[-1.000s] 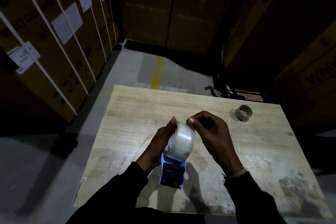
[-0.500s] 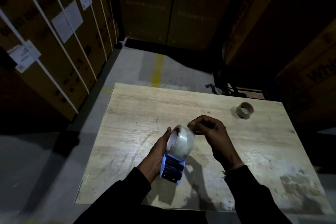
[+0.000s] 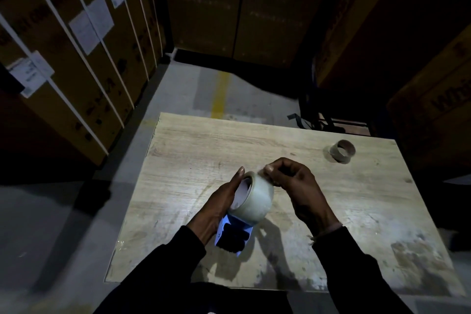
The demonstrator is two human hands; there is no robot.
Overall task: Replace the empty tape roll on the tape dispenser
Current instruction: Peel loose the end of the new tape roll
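A full roll of clear tape (image 3: 254, 197) sits on the blue tape dispenser (image 3: 233, 236), held just above the wooden table (image 3: 193, 150). My left hand (image 3: 219, 208) grips the dispenser and the roll's left side, thumb up along the rim. My right hand (image 3: 293, 186) pinches at the top right edge of the roll with thumb and fingertips; whether a tape end is between them is too small to tell. The empty cardboard core (image 3: 342, 150) lies on the table at the far right, apart from both hands.
Tall strapped cardboard cartons (image 3: 76, 53) with paper labels line the left side, more boxes stand behind and to the right. A dark metal frame (image 3: 313, 115) stands past the table's far edge. Grey floor with a yellow line (image 3: 220, 94) lies beyond.
The roll and dispenser have tilted a little, showing more of the core's opening. My right hand's fingers have curled tighter onto the roll's top edge. The empty core has not moved.
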